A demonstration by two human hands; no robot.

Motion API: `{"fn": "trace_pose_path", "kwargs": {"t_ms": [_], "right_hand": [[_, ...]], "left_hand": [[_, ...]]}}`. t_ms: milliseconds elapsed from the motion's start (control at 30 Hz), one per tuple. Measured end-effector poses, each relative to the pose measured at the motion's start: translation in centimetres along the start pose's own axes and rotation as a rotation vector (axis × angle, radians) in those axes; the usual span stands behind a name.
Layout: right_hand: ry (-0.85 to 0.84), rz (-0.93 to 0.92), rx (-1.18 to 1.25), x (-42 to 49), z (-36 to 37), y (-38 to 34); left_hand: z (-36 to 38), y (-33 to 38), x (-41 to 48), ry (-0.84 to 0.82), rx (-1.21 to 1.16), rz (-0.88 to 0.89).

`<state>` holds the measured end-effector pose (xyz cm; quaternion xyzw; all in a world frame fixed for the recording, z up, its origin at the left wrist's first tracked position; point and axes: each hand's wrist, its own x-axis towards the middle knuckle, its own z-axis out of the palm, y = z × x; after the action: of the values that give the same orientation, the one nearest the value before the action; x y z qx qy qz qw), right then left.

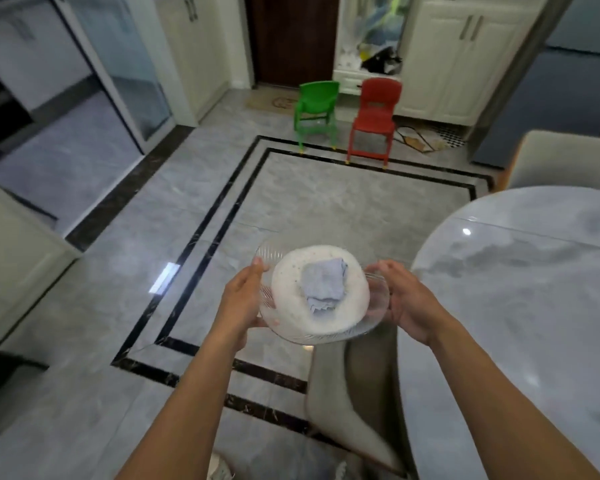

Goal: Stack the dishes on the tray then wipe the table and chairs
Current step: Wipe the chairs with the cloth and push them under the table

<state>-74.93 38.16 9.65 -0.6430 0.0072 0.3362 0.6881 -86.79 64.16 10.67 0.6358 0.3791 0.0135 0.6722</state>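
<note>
No legible text or labels anywhere

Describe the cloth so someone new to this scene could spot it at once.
Start at the round grey table on the right; just off its left edge, over the floor, the left hand and right hand hold a clear ribbed glass plate. A white dish sits on it, and the cloth lies on top. It is the only soft, crumpled, pale blue-grey thing there.
</note>
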Motion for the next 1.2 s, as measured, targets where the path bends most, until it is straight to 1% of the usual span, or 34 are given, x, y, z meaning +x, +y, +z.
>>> {"fn": "trace_pose_path", "kwargs": {"t_ms": [167, 200, 367, 500, 633, 767, 900, 1100, 1200], "right_hand": [[-0.125, 0.026, -0.016, 3.2, 12.9, 0.6], [-0.14, 0.031, -0.013, 3.6, 14.5, 0.9], [-0.234, 0.091, -0.029, 6.4, 27.6, 2.5], [-0.287, 0.126, -0.141, 8.5, 36.7, 3.6], [-0.386, 0.144, -0.223, 10.2, 46.3, 3.7], [-0.491, 0.179, -0.278, 12.5, 54.9, 3.8], [-0.51, 0.189, -0.391, 15.8, 64.1, 4.6], [-0.543, 0.164, -0.575, 21.0, 77.7, 6.3], [-0.631, 0.161, -0.633, 24.2, 83.9, 7.2]], "left_hand": [[-11.5, 0.3, 0.8, 0.166, -0.056, -0.034], [-13.0, 0.4, 0.8, 0.184, -0.05, -0.031], [-26.1, -0.5, 1.9, 0.302, -0.053, -0.021], [-34.8, -1.9, 2.3, 0.408, -0.079, -0.014], [-43.2, -3.2, 2.2, 0.511, -0.157, -0.026], [-50.1, -4.3, 2.6, 0.618, -0.225, -0.036], [-56.7, -6.0, 4.0, 0.692, -0.295, -0.098], [-65.2, -6.6, 6.9, 0.818, -0.35, -0.132], [-69.7, -6.9, 8.7, 0.919, -0.384, -0.18]]}}
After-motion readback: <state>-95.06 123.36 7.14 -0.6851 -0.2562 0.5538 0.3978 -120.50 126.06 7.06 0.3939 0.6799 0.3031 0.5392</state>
